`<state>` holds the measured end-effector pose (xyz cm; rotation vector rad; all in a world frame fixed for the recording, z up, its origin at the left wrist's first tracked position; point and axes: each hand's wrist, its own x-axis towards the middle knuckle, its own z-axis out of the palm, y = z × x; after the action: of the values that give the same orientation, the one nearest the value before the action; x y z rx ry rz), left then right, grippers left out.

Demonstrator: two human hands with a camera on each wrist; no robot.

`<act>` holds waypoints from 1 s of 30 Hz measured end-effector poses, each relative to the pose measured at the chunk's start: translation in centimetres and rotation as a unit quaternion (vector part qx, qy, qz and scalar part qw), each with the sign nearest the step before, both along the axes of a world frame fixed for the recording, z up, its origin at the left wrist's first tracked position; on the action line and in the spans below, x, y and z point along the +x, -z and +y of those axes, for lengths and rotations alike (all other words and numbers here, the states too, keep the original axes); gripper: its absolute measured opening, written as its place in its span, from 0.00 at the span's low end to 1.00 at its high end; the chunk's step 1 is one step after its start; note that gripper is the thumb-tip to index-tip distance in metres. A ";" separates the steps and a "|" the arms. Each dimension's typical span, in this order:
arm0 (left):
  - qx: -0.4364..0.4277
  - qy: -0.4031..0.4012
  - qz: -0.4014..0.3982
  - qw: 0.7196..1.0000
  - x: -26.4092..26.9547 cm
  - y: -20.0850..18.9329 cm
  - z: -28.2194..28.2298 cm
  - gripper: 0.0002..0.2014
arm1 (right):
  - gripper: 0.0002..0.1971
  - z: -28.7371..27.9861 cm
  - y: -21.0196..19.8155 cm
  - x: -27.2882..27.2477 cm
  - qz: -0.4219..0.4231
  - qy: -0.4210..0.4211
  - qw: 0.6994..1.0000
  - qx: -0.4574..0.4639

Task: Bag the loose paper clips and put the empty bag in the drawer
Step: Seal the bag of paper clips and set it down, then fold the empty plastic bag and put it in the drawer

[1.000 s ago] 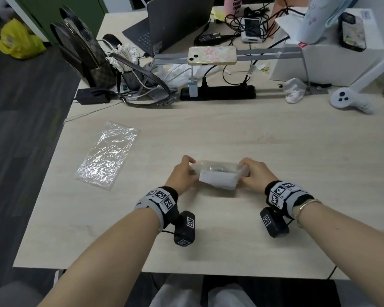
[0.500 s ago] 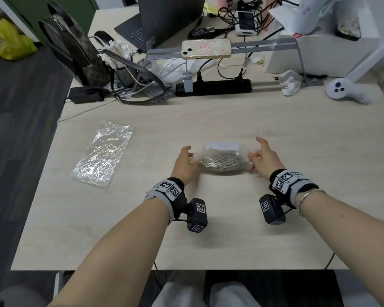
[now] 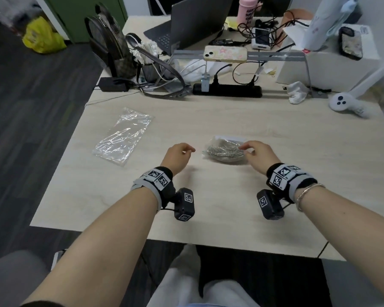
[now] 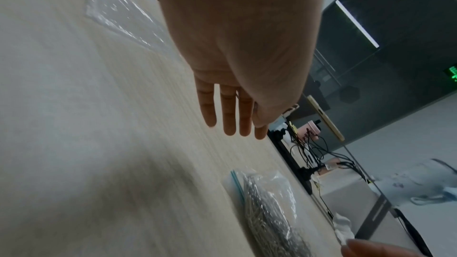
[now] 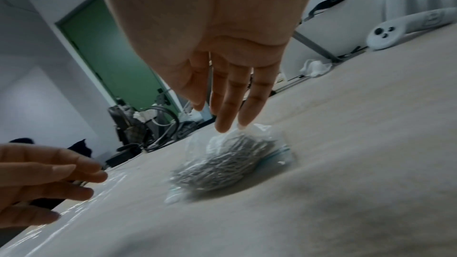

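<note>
Paper clips (image 3: 223,150), a dense silver heap, sit inside a small clear plastic bag (image 3: 227,140) lying flat on the pale wood-grain surface (image 3: 208,120), directly between the two hands. The bag has a blue zip strip along one edge, visible in both wrist views, and a whitish band at its far end in the head view; whether the strip is pressed closed cannot be told. The right hand (image 3: 256,152) hovers at the bag's right end, fingers straight and relaxed, grasping nothing; in the right wrist view its fingertips (image 5: 223,126) sit just above or at the crumpled plastic, and contact cannot be confirmed. The left hand (image 3: 177,155) is just left of the bag, apart from it, fingers loosely extended and released, holding nothing; the left wrist view shows the palm over bare surface with the bag below and to its right. Farther left, well apart from both hands, a second clear plastic bag (image 3: 123,135) lies flat, wrinkled and glossy, with no contents visible. Along the far edge of the surface stand a black power strip (image 3: 227,90), a phone (image 3: 225,53) in a pale patterned case on a grey rail, a brown patterned backpack (image 3: 109,41), a laptop (image 3: 193,21) and a white controller (image 3: 341,103).
</note>
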<state>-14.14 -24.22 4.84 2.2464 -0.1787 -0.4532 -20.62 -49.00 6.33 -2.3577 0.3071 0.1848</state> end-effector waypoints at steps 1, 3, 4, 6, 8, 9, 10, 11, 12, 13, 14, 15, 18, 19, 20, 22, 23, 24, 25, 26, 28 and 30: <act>-0.001 -0.008 -0.005 1.000 -0.2 -0.2 0.8 0.13 | 0.12 0.9 -0.2 0.1 -0.003 -0.015 1.000 -0.004; -0.007 -0.028 -0.008 1.000 -0.7 -0.5 2.5 0.13 | 0.12 2.6 -0.6 0.2 -0.009 -0.040 0.999 -0.003; -0.009 -0.036 -0.009 0.999 -0.8 -0.6 3.4 0.13 | 0.12 3.5 -0.8 0.3 -0.014 -0.047 0.999 0.000; -0.008 -0.050 -0.010 0.999 -0.9 -0.6 5.3 0.13 | 0.11 5.4 -0.8 0.7 -0.014 -0.057 0.998 0.003; -0.005 -0.063 -0.008 0.998 -0.7 -0.7 6.8 0.13 | 0.10 6.9 -0.7 1.0 -0.005 -0.069 0.998 0.009; -0.006 -0.073 -0.008 0.997 -0.4 -0.7 8.0 0.13 | 0.09 8.0 -0.7 1.4 0.000 -0.078 0.997 0.016; -0.007 -0.081 -0.008 0.997 -0.1 -0.6 8.9 0.13 | 0.10 8.9 -0.7 1.7 0.006 -0.084 0.996 0.020; -0.006 -0.086 -0.008 0.996 0.3 -0.6 9.9 0.13 | 0.11 9.9 -0.6 2.2 0.011 -0.089 0.996 0.022; -0.001 -0.087 -0.008 0.996 0.7 -0.5 10.9 0.14 | 0.12 10.9 -0.7 2.6 0.021 -0.091 0.995 0.019; 0.005 -0.086 -0.006 0.996 1.3 -0.4 11.9 0.14 | 0.12 11.9 -0.6 3.1 0.029 -0.092 0.995 0.016; 0.010 -0.084 -0.005 0.996 1.9 -0.3 12.7 0.14 | 0.12 12.8 -0.5 3.7 0.036 -0.092 0.995 0.010; 0.017 -0.082 -0.002 0.997 2.6 -0.2 13.6 0.14 | 0.12 13.6 -0.4 4.2 0.040 -0.094 0.995 0.009; 0.035 -0.084 0.003 0.996 4.8 0.1 16.5 0.14 | 0.11 16.4 0.1 6.4 0.049 -0.108 0.993 0.010; 0.038 -0.089 0.006 0.995 5.6 0.2 17.5 0.14 | 0.11 17.3 0.3 7.1 0.051 -0.108 0.993 0.011; 0.040 -0.092 0.008 0.995 6.4 0.4 18.4 0.15 | 0.11 18.0 0.6 7.7 0.055 -0.104 0.993 0.010; 0.049 -0.099 0.017 0.994 7.9 1.0 19.9 0.20 | 0.11 19.4 1.2 8.7 0.054 -0.091 0.994 0.012; 0.058 -0.111 0.020 0.992 8.6 1.3 20.5 0.24 | 0.11 20.1 1.6 9.2 0.055 -0.087 0.995 0.015; 0.069 -0.128 0.018 0.989 9.3 1.6 21.1 0.28 | 0.11 20.8 1.8 9.5 0.058 -0.085 0.995 0.017; 0.086 -0.144 0.013 0.986 10.0 1.8 21.6 0.30 | 0.11 21.4 2.2 9.8 0.062 -0.084 0.994 0.019; 0.107 -0.155 0.009 0.982 10.7 2.1 22.1 0.30 | 0.11 22.0 2.5 10.1 0.068 -0.085 0.994 0.020; 0.162 -0.140 0.011 0.977 11.9 2.7 22.6 0.27 | 0.11 22.8 3.1 10.4 0.076 -0.086 0.993 0.017; 0.219 -0.095 0.025 0.971 13.0 3.6 23.0 0.23 | 0.11 23.1 3.7 10.7 0.086 -0.081 0.993 0.013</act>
<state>-1.15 -1.24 1.24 2.6473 0.1799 -0.4792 -9.97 -25.90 2.64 -2.3448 0.1931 0.4689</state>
